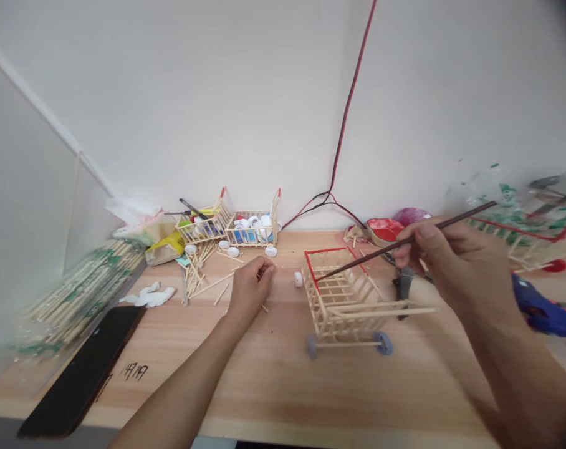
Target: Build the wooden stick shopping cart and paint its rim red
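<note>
A small shopping cart built of thin wooden sticks stands on the table in front of me. Red paint covers its far rim and part of its side rails; the rest is bare wood. My right hand is shut on a slim dark paintbrush, whose tip meets the cart's red left rail. My left hand rests on the table left of the cart, fingers curled in, with nothing seen in them. A white wheel shows at the cart's far left, and grey wheels sit at the near end.
A bowl of red paint stands behind the cart. Two stick carts holding small pots stand at the back, near loose sticks. Bagged sticks and a black panel lie left. A blue tool lies right.
</note>
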Demonstrator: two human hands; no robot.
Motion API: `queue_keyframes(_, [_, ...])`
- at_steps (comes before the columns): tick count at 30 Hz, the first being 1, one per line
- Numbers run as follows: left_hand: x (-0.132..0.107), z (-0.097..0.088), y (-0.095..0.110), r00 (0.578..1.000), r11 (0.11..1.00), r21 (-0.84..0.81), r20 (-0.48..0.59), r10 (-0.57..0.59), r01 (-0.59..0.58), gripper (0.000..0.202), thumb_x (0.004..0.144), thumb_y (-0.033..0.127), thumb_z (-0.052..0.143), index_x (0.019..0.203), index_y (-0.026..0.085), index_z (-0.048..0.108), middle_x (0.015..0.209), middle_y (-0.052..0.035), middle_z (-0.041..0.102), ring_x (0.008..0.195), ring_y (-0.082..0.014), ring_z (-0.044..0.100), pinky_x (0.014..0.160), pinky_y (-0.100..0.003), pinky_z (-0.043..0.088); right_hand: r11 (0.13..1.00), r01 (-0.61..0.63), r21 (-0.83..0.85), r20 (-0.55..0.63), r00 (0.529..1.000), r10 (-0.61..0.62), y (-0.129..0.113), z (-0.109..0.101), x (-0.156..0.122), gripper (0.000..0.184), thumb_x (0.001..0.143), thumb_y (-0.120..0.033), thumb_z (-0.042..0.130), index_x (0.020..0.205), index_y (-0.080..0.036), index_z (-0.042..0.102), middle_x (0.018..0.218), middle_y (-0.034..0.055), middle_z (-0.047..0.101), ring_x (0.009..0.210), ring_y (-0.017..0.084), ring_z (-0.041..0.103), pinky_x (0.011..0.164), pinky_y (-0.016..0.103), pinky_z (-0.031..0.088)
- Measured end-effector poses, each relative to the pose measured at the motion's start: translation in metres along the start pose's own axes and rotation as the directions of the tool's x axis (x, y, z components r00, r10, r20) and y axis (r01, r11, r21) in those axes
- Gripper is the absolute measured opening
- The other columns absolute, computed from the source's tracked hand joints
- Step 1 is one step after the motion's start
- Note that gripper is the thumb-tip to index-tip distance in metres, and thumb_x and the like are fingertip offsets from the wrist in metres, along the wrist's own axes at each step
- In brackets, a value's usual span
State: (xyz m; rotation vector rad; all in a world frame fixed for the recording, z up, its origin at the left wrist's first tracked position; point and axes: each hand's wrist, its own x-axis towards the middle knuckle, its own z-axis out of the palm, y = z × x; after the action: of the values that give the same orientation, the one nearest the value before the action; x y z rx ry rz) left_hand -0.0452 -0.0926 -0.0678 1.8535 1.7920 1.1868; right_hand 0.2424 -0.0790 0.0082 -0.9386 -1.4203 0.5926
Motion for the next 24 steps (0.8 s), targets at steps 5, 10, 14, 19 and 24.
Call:
queue_keyframes(5, [0.0, 0.0, 0.0, 1.0, 1.0, -0.003, -0.001, -0.002, 0.002, 0.015, 0.085, 0.024, 0.052, 0.078, 0.019, 0.065, 0.07, 0.0021, 0.066, 0.064, -0.0129, 0.056, 0.063, -0.023, 0.038, 1.0, -0.003, -0.027, 0.011, 1.0, 0.004, 0.001, -0.004, 0.0, 0.027, 0.085, -0.042, 0.065, 0.077, -0.016, 0.068, 0.06, 0.0009, 0.064, 0.047, 0.009, 0.052, 0.042, 0.021, 0.039])
queue_keyframes(10, [0.0, 0.0, -0.002, 1.0, 1.0, -0.002, -0.006, 0.003, -0.003, 0.014, 0.084, 0.024, 0.053, 0.078, 0.02, 0.065, 0.069, 0.0024, 0.065, 0.065, -0.0127, 0.056, 0.063, -0.023, 0.038, 0.999, 0.011, 0.031, 0.039, 0.999, -0.013, -0.005, -0.006, -0.004, 0.027, 0.084, -0.04, 0.067, 0.07, -0.017, 0.067, 0.056, 0.0001, 0.06, 0.045, 0.01, 0.052, 0.041, 0.023, 0.038])
queue_keyframes(14, [0.0, 0.0, -0.002, 1.0, 1.0, -0.003, -0.008, 0.01, -0.01, 0.015, 0.085, 0.024, 0.052, 0.078, 0.02, 0.065, 0.07, 0.0023, 0.065, 0.065, -0.0129, 0.057, 0.064, -0.023, 0.038, 0.997, 0.066, 0.048, 0.025, 0.997, -0.067, -0.01, -0.006, -0.005, 0.021, 0.085, -0.038, 0.065, 0.078, -0.019, 0.07, 0.057, 0.0007, 0.06, 0.048, 0.012, 0.053, 0.042, 0.024, 0.038])
queue_keyframes(19, [0.0, -0.001, -0.002, 1.0, 1.0, -0.023, -0.008, -0.005, 0.005, 0.014, 0.084, 0.023, 0.053, 0.079, 0.02, 0.065, 0.071, 0.0018, 0.066, 0.066, -0.0134, 0.057, 0.064, -0.024, 0.038, 0.995, 0.101, 0.011, 0.099, 0.99, -0.101, -0.008, -0.008, -0.004, 0.019, 0.084, -0.038, 0.065, 0.077, -0.021, 0.07, 0.061, 0.0019, 0.062, 0.05, 0.013, 0.053, 0.044, 0.026, 0.04])
queue_keyframes(24, [-0.001, -0.001, -0.001, 1.0, 1.0, -0.029, -0.009, -0.003, 0.003, 0.013, 0.084, 0.024, 0.053, 0.079, 0.02, 0.065, 0.071, 0.0016, 0.065, 0.069, -0.0138, 0.058, 0.066, -0.024, 0.039, 0.999, 0.044, 0.028, 0.065, 0.997, -0.045, -0.021, -0.001, -0.013, 0.018, 0.083, -0.035, 0.065, 0.072, -0.022, 0.067, 0.068, 0.004, 0.062, 0.055, 0.015, 0.053, 0.049, 0.028, 0.039])
